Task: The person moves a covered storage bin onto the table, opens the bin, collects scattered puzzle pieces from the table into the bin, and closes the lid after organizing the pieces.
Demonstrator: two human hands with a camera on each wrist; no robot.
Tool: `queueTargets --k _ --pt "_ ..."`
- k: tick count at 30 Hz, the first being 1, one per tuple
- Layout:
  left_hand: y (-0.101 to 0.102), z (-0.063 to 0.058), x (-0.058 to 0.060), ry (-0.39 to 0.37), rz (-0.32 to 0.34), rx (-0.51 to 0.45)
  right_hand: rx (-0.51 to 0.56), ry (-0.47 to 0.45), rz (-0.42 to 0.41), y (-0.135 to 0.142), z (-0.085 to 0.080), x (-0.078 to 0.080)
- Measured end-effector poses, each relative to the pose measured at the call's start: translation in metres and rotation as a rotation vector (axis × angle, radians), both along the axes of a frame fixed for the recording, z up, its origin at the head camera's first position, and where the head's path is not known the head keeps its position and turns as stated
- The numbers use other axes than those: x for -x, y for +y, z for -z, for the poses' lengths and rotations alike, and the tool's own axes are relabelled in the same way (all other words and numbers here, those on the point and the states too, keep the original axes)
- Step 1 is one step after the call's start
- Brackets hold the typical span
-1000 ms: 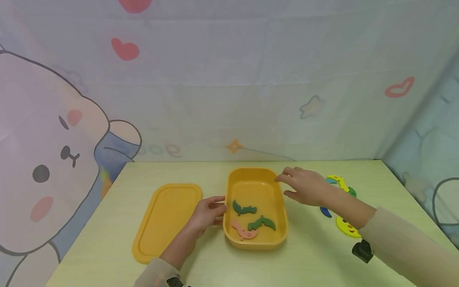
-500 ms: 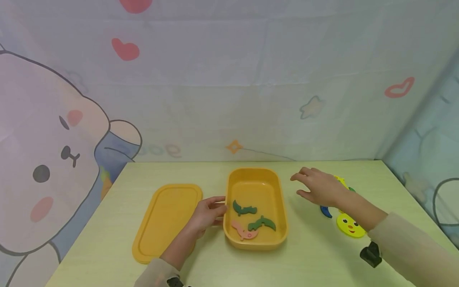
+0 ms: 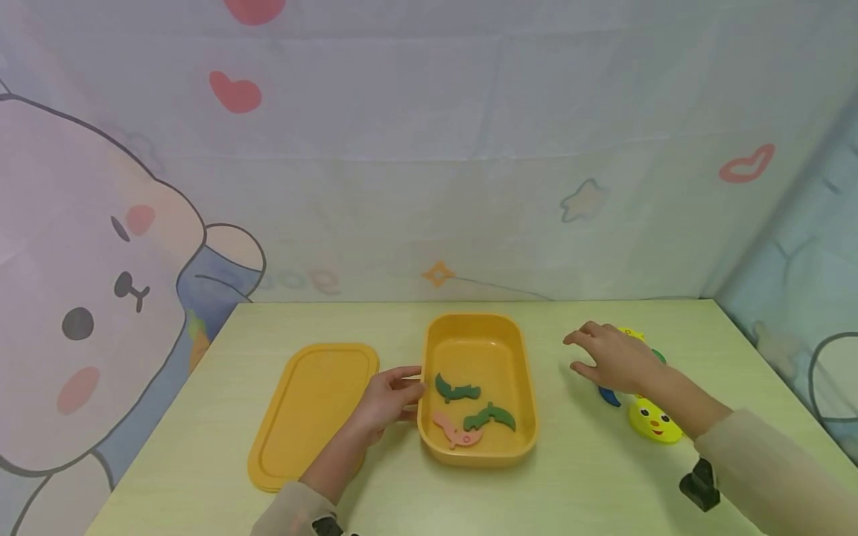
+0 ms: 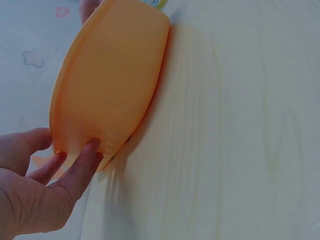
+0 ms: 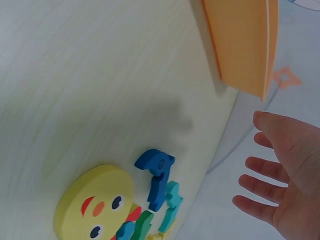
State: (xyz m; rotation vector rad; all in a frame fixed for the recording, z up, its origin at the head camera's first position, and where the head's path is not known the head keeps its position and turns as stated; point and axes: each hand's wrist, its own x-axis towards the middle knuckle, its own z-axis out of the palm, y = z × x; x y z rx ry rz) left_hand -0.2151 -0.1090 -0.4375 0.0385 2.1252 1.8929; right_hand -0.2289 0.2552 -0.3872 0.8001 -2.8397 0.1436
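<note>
Your left hand has its fingers spread, tips touching the tub on its left side wall; no firm grip shows. Your right hand holds nothing, fingers loosely parted, raised over the tabletop right of the tub. The tub stands mid-tabletop, the lid lying left of it, partly behind your left forearm.

Lean on those left fingertips and the tub could slide right, since nothing visible braces its far side. Your right hand and forearm cover part of the face and the bits round it, so lowering blindly could knock them or catch two at once; they lie close together.

Count: one tub, one lid, one face. Inside the tub, three pieces: two green pieces and a pink piece just beside the nearer one. By the face you can make out one dark blue piece, one teal piece and one green, plus red, lighter blue and yellow parts too hidden to count.
</note>
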Motion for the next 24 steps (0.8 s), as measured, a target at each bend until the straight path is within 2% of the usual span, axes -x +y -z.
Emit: queueTargets --k 11,20,24 --pt "0.001 0.000 0.000 -0.002 -0.005 0.003 -0.009 -0.058 0.040 0.017 0.020 -0.001" --pt "0.001 0.000 0.000 -0.005 -0.008 0.003 -0.001 -0.062 0.107 0.028 0.036 -0.006" --pt "0.001 0.001 0.000 -0.003 -0.011 0.002 -0.011 -0.082 0.165 0.032 0.040 -0.007"
